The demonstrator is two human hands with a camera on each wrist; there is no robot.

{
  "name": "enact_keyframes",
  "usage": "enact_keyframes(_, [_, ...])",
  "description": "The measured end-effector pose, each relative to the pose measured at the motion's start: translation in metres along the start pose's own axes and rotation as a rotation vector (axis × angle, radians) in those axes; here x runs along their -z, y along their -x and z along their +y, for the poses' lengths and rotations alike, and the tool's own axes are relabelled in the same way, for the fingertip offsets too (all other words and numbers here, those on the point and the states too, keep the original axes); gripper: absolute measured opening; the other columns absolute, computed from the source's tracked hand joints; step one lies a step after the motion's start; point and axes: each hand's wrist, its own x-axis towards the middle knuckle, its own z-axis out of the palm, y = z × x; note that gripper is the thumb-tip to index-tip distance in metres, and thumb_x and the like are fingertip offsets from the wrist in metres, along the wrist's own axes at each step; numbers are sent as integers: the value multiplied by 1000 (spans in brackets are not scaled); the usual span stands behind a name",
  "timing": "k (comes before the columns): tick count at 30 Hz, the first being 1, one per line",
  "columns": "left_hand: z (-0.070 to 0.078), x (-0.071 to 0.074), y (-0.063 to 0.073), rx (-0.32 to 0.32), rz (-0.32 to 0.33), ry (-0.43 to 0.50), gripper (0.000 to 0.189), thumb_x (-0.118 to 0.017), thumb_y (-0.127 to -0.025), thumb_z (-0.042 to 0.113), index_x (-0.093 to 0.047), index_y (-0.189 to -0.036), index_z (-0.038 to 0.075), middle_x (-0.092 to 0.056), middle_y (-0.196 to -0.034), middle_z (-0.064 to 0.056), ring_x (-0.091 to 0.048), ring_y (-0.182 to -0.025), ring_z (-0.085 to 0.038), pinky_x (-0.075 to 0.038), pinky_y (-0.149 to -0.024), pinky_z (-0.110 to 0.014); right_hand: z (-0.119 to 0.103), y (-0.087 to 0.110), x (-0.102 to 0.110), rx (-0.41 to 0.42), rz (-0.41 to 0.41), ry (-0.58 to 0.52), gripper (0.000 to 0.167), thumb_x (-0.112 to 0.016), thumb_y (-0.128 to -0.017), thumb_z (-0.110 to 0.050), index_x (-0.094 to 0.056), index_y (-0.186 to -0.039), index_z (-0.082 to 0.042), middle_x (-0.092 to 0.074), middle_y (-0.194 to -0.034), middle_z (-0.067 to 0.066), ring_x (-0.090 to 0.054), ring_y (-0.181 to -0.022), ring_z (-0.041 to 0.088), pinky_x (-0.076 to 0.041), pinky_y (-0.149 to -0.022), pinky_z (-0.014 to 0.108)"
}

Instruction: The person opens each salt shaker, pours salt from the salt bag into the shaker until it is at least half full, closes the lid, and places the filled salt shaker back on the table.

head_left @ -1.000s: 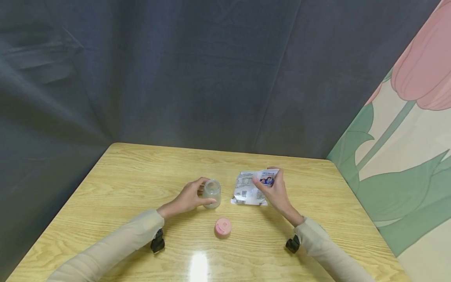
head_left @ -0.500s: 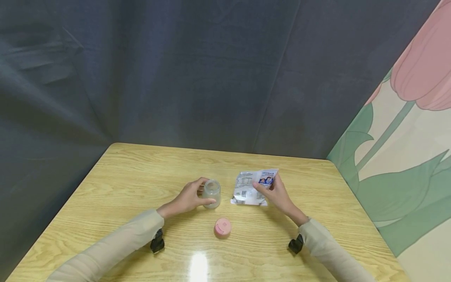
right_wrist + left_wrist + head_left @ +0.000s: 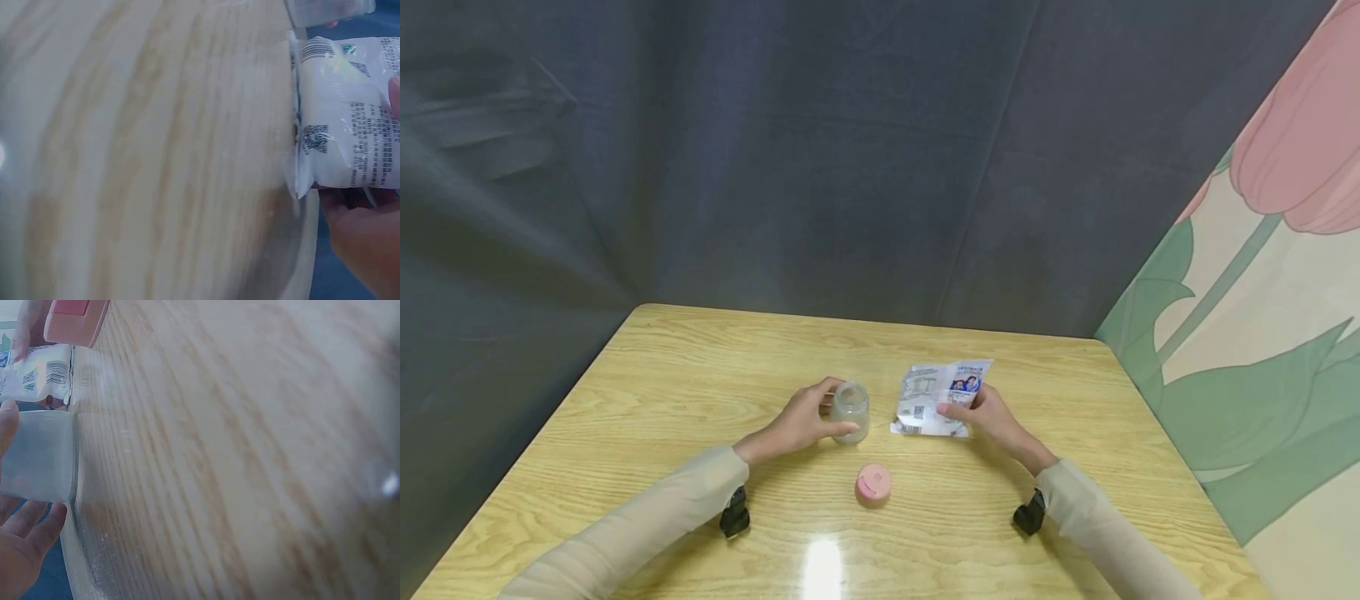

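Observation:
In the head view my left hand point(image 3: 801, 419) grips a small clear jar point(image 3: 851, 414) with no lid on, standing upright on the table. The thumb lies along its near side and the fingers curl behind it. To the right, my right hand point(image 3: 996, 421) holds a white printed packet point(image 3: 928, 402) by its right side, thumb on the front and fingers behind. The packet's lower edge is at the tabletop, as the right wrist view of the packet point(image 3: 350, 119) shows. A round pink lid point(image 3: 873, 485) lies on the table in front of the jar, touched by neither hand.
The wooden table point(image 3: 700, 367) ends at a dark cloth backdrop point(image 3: 820, 167). A wall with painted tulips point(image 3: 1262, 333) borders the right side. A bright light reflection lies near the front of the tabletop.
My right hand has slid down the packet's right side, its thumb now lower on the front. The packet, the jar, the pink lid and my left hand have hardly moved.

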Motion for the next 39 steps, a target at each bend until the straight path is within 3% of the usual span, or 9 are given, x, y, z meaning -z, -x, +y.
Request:
enact_keyframes(6, [0,0,0,4,1,-3,61,-83,-82,21,-54,-132,3,-64,-120,-12,-63,-111,-29,-54,-94,-38,3,-4,0,-43,-41,-15,59,-76,-87,-5,-47,-136,11,-62,-125,25,-67,-101,16,-55,-87,26])
enact_keyframes(19, [-1,0,-1,10,0,-16,61,-83,-82,22,-54,-133,4,-64,-120,-11,-63,-111,-28,-54,-95,-38,13,-5,2,-15,-154,14,71,-83,-74,6,-47,-135,11,-62,-125,26,-67,-102,22,-53,-91,29])
enact_keyframes(39, [-1,0,-1,23,-4,7,59,-83,-82,20,-54,-132,3,-64,-119,-12,-64,-110,-29,-55,-93,-37,8,-4,-2,-53,-73,47,63,-83,-74,4,-53,-129,10,-68,-114,22,-69,-95,27,-56,-85,30])
